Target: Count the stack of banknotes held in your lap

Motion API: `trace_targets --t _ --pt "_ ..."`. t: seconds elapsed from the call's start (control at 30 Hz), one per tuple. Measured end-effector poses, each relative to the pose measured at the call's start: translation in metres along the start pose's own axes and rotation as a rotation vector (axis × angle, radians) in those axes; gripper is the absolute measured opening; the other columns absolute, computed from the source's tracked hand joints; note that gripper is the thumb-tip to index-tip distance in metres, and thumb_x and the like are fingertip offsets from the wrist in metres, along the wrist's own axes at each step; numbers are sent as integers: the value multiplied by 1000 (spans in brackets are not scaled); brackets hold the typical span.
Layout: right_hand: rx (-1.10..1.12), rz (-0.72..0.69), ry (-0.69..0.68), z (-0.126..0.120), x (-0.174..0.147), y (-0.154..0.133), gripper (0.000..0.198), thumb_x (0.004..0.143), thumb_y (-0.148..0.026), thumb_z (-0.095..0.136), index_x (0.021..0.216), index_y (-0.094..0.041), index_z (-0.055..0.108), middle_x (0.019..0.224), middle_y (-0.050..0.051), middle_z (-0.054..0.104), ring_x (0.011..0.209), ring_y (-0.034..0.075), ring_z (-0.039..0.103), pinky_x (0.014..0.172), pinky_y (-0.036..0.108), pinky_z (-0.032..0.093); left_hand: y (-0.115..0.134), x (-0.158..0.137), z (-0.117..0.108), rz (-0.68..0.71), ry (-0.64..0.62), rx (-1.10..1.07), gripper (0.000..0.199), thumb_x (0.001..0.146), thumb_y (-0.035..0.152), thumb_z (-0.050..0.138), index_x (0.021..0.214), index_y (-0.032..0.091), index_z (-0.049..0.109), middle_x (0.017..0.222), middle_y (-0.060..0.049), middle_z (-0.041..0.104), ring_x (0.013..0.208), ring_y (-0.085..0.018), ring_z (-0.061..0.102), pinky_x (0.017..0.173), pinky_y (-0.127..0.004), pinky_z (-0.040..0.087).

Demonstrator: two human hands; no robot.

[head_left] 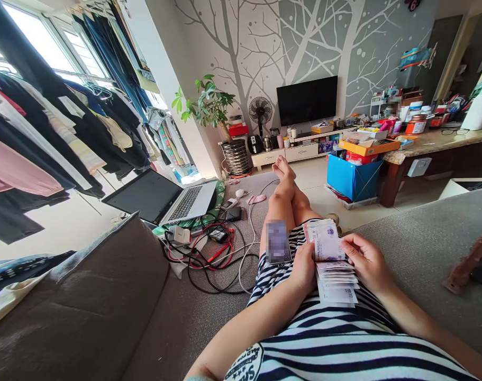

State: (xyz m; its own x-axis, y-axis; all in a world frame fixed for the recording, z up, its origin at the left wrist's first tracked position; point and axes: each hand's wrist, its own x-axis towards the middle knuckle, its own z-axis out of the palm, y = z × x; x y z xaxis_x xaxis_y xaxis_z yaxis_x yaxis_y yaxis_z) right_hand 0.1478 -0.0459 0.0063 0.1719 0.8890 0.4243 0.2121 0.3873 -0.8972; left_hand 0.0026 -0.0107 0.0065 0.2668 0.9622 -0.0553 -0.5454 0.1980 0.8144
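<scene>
Currently, I sit on a grey sofa (415, 227) in dark-and-white striped clothing (344, 346), my bare legs (278, 206) stretched out ahead and crossed near the ankles. Over my lap, both hands hold a stack of banknotes (326, 243). My left hand (303, 269) has its grip clamped on the stack's left edge, thumb on top. My right hand (364, 259) has its grip together on the right edge, pinching it between thumb and fingers. Below the stack, nearer my belly, more notes (338, 288) spread in overlapping layers above the stripes; I cannot tell how many. A phone (278, 243), its screen blurred, lies on my left thigh, just beside the stack. Left of my legs, black, red and white cables (220, 254) tangle near 1 open laptop (191, 203) with a dark screen. Beyond my feet are 1 potted plant (209, 103), 1 fan (260, 111) and 1 black television (307, 99). To the right, a blue box (352, 177) stands beside a cluttered bench (435, 142). Clothes (54, 127) hang at far left.
</scene>
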Motion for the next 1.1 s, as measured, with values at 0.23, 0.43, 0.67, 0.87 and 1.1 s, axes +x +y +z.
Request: trace_targets --t 0.23,0.43,0.67,0.87,1.1 --pt "-2 0 -6 1 0 2 32 91 -52 62 80 -22 67 66 -1 59 58 16 51 54 27 41 -2 0 -2 27 -1 30 24 68 38 69 73 15 73 77 -9 75 83 -29 66 82 -38 49" --pt "12 9 -7 1 0 4 33 91 -52 62 81 -21 67 67 -1 59 58 15 50 53 27 40 -1 0 -1 28 10 49 27 69 39 69 77 14 76 79 -9 75 80 -27 65 78 -36 48" --pt "14 -6 -13 1 0 1 33 91 -52 63 77 -21 66 65 -1 58 56 15 50 52 26 40 -1 2 0 5 2 0 31 66 39 71 81 12 77 80 -9 76 76 -24 64 79 -35 48" --pt "37 -13 -21 2 0 2 33 92 -51 62 79 -21 66 65 -1 57 57 15 49 52 26 39 1 0 0 13 9 19 27 67 37 72 78 13 76 77 -7 75 71 -21 60 74 -32 47" --pt "79 -11 -57 1 -3 1 40 94 -58 58 77 -22 65 61 -2 53 54 15 45 51 27 36 2 0 -1 -12 14 -8 25 65 39 76 73 15 73 68 -4 70 67 -20 60 73 -33 47"
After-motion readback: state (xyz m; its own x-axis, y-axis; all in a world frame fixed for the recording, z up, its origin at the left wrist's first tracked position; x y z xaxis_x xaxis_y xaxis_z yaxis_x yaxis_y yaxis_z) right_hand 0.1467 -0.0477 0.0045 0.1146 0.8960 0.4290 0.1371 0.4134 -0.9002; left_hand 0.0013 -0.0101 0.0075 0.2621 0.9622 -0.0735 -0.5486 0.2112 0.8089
